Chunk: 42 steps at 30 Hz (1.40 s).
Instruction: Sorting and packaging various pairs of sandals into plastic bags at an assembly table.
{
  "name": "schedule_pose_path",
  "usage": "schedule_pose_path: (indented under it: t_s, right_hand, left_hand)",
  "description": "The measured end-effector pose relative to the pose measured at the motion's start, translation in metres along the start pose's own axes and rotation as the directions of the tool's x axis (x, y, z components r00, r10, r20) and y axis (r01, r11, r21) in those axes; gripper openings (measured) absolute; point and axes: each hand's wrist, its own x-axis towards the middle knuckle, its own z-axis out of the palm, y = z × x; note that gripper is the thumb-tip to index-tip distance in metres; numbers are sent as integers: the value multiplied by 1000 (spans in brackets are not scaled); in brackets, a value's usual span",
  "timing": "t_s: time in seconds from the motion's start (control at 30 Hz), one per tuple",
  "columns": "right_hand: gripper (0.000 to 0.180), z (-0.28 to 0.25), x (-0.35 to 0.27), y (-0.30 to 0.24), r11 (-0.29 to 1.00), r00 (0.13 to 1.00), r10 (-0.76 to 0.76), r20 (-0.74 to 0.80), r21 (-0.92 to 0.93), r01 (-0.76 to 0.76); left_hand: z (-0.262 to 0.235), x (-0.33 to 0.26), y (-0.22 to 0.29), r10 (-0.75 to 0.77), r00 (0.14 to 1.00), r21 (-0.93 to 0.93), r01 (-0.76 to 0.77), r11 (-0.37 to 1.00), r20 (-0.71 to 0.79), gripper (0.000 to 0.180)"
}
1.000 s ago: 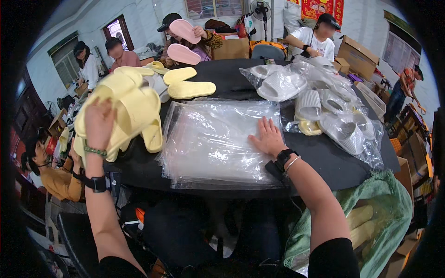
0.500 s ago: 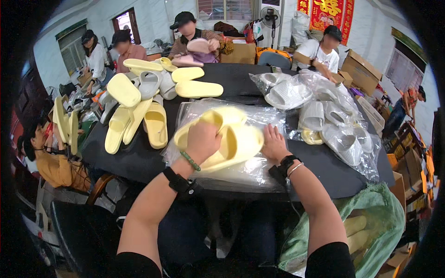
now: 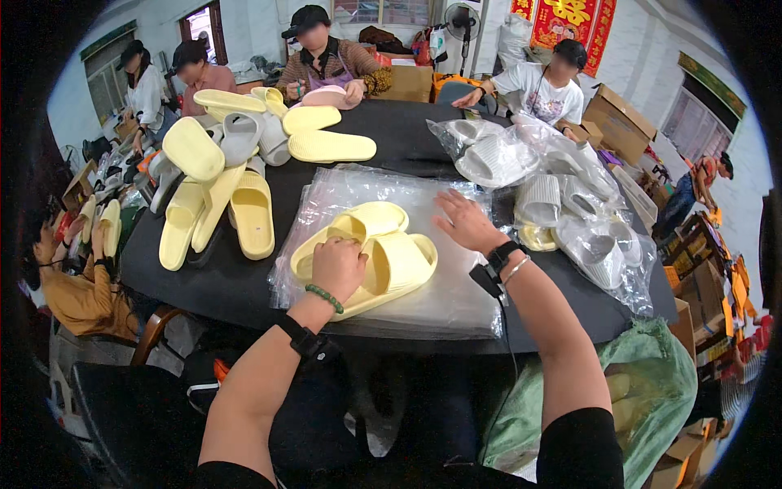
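Note:
A pair of pale yellow slide slippers lies side by side on a stack of clear plastic bags in front of me. My left hand is closed on the slippers, its fingers curled at their inner edges where the two meet. My right hand is open and holds nothing. Its fingers are spread over the right part of the bag stack, beyond the slippers' toe end. Whether its fingertips touch the plastic I cannot tell.
Loose yellow and grey slippers are heaped on the black table at left. Bagged grey slippers lie at right. A green mesh sack stands by the table's right front edge. Several people work around the room.
The slippers, blurred before, now lie still on the bags under my left hand. My right hand has moved from beside the slippers' toes to farther up the stack. The whole view has shifted slightly.

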Motion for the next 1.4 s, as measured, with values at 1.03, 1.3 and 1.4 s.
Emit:
schedule_pose_path:
  t_s: [1.03, 1.3, 1.4]
  right_hand:
    - [89, -51, -122, -99, 909, 890, 418, 183, -77, -411]
    - [81, 7, -132, -130, 906, 910, 407, 71, -159, -393]
    - [80, 9, -133, -128, 906, 915, 402, 38, -158, -392]
  left_hand:
    - [-1, 3, 3, -5, 995, -54, 10, 999, 99, 23]
    - [0, 27, -3, -35, 999, 12, 35, 999, 15, 34]
    - [1, 38, -33, -207, 977, 92, 211, 973, -49, 32]
